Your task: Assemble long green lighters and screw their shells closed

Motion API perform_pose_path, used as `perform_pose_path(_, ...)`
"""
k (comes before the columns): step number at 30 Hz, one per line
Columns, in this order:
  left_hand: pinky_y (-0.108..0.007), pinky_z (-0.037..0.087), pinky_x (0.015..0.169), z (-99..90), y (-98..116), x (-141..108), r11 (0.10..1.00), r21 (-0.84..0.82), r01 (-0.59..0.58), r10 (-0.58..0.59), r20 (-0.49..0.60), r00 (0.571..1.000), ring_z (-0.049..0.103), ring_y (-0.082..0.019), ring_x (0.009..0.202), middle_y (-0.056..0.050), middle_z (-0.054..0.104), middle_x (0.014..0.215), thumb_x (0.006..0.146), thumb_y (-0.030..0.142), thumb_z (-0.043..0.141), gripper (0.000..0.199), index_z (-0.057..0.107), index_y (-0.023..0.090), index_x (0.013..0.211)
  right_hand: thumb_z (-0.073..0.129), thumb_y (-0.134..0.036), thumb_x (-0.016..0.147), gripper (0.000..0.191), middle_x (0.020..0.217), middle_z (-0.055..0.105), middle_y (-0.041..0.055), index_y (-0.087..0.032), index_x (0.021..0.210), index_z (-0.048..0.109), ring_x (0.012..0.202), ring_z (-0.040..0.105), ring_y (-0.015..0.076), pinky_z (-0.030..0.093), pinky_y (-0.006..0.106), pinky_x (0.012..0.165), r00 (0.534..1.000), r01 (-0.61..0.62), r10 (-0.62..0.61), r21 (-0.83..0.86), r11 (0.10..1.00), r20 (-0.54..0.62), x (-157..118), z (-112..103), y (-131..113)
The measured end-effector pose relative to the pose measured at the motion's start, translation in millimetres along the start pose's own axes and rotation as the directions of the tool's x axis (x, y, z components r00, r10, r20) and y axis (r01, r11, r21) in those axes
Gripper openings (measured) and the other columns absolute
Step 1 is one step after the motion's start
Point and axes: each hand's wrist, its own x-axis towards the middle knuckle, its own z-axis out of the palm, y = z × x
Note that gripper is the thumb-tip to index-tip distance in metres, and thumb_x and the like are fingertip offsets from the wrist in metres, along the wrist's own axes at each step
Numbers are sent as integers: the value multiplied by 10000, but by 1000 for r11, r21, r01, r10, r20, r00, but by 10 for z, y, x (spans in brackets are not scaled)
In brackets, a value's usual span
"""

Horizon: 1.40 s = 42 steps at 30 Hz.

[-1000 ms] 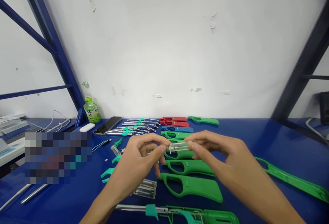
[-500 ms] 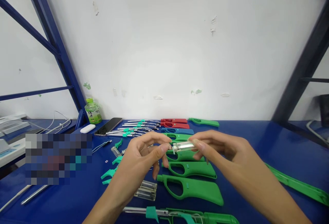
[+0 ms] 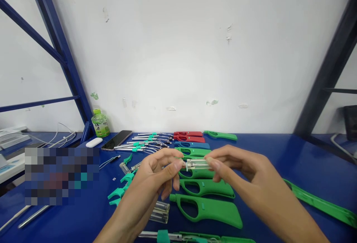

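Observation:
Between my hands is a clear plastic lighter fuel tank [image 3: 197,164], lying level above the table. My right hand [image 3: 245,170] pinches its right end between thumb and fingers. At the tank's white valve end, the thumb and index finger of my left hand [image 3: 154,181] are pinched together; whatever tiny piece they hold is mostly hidden. Below, green lighter shells [image 3: 209,210] lie in a column. Several clear tanks [image 3: 161,212] and teal triggers [image 3: 118,192] rest near my left hand. At the bottom edge, a metal lighter tube [image 3: 150,234] with a teal piece lies at a green shell.
Farther back are metal tubes with wires [image 3: 142,148], red shells [image 3: 189,138], a blue shell [image 3: 192,145], a phone [image 3: 117,140], a white case [image 3: 94,142] and a green bottle [image 3: 100,124]. A long green shell [image 3: 320,202] lies at right. Blue posts [image 3: 320,64] flank the table.
The fingertips of my left hand have come right up to the valve end of the tank. My right hand still holds the tank. The view has tilted slightly upward.

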Motion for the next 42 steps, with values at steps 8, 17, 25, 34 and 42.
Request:
perform_pose_path(8, -189, 291, 508, 2, 40, -32, 1000, -5, 30, -30, 23, 999, 402, -61, 567, 48, 579, 676, 811, 586, 909, 455, 699, 204, 943, 539, -358, 1105, 286, 1006, 818, 3, -337, 1177, 815, 868, 757, 167, 609, 264, 752, 972, 230, -234, -183, 956, 1, -7, 8, -60)
perform_pose_path(17, -192, 197, 459, 8, 79, -27, 996, -40, 74, -69, 120, 990, 284, -58, 550, 55, 521, 683, 811, 633, 889, 514, 622, 194, 808, 634, -309, 1065, 199, 778, 749, -19, -288, 1089, 830, 655, 691, 130, 555, 227, 610, 944, 314, -325, -143, 939, -61, 14, 23, -36)
perform_pose_path(25, -176, 203, 444, 48, 120, -62, 997, -22, 78, -73, 172, 982, 272, -60, 544, 39, 571, 681, 804, 523, 927, 462, 611, 188, 766, 724, -333, 1028, 100, 849, 781, -12, -273, 978, 787, 709, 735, 152, 558, 247, 642, 932, 330, -353, -205, 921, -86, -12, 82, 7)
perform_pose_path(34, -152, 283, 460, 75, 74, -56, 997, -26, 75, -71, 123, 990, 423, -74, 604, 30, 566, 734, 811, 672, 870, 546, 598, 199, 806, 682, -358, 1051, 145, 824, 812, -36, -304, 991, 802, 647, 739, 135, 581, 235, 643, 930, 290, -339, -284, 914, -139, -16, 20, -14)
perform_pose_path(42, -137, 246, 418, 129, 60, -59, 997, -23, 80, -74, 176, 982, 425, -70, 573, 36, 556, 674, 877, 675, 810, 525, 591, 200, 827, 704, -316, 1042, 157, 765, 814, -48, -253, 959, 821, 626, 758, 96, 592, 151, 651, 863, 402, -470, -314, 860, -184, 2, 39, -21)
